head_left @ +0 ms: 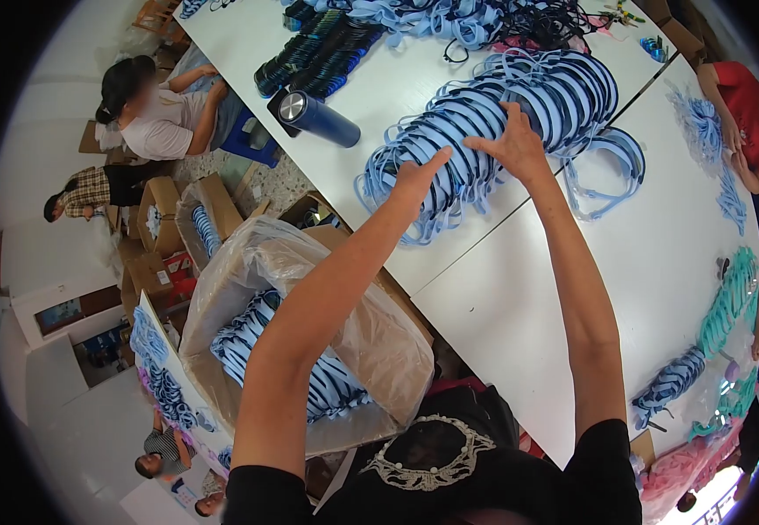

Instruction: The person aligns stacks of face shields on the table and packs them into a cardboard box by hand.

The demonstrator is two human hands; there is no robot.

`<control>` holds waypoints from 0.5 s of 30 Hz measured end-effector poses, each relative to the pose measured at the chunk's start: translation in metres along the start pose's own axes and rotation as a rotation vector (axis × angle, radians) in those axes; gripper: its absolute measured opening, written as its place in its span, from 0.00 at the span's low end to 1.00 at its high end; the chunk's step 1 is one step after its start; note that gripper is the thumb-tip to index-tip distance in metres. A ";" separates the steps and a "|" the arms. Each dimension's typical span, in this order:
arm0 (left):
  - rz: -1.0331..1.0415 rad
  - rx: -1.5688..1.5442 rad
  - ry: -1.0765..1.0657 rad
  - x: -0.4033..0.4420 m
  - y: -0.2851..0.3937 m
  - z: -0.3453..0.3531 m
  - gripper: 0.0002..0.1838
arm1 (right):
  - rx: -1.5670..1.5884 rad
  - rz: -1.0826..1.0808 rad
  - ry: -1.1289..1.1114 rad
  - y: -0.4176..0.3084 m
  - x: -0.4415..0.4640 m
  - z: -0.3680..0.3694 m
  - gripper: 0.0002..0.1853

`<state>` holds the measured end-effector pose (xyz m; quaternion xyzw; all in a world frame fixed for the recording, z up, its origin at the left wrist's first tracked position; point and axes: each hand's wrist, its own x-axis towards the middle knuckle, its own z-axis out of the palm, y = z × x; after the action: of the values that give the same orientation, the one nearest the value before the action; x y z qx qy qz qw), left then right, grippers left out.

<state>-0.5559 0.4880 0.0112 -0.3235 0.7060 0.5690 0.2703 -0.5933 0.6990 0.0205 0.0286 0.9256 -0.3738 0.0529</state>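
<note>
A long row of light-blue strapped bands (563, 96) with dark inner edges lies nested across the white table. My left hand (419, 179) is pressed into the near left part of this row, its thumb on top and its other fingers mostly hidden among the bands. My right hand (520, 144) grips the row farther right, thumb and forefinger spread wide over the bands, remaining fingers partly hidden. Between my two thumbs is a short stretch of the row. One separate light-blue band (611, 175) rests at the right end, its strap looped on the table.
A dark blue bottle (331, 121) stands beyond my left hand. Dark banded pieces (314, 61) and tangled blue straps (432, 19) lie at the back. A plastic-lined carton (222, 337) holding similar bands sits at left. Co-workers sit around; green pieces (730, 302) lie at right.
</note>
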 end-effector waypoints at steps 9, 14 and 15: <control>0.298 -0.098 -0.040 -0.045 -0.013 0.011 0.37 | 0.176 -0.044 0.126 0.000 -0.031 0.005 0.55; 0.489 -0.161 -0.024 -0.078 -0.020 0.020 0.36 | 0.353 0.032 0.146 -0.016 -0.069 -0.017 0.52; 0.508 -0.111 -0.042 -0.080 -0.025 0.019 0.36 | 0.377 0.028 0.163 -0.025 -0.080 -0.025 0.51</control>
<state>-0.4851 0.5151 0.0514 -0.1383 0.7266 0.6630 0.1151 -0.5182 0.6973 0.0647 0.0810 0.8400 -0.5360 -0.0231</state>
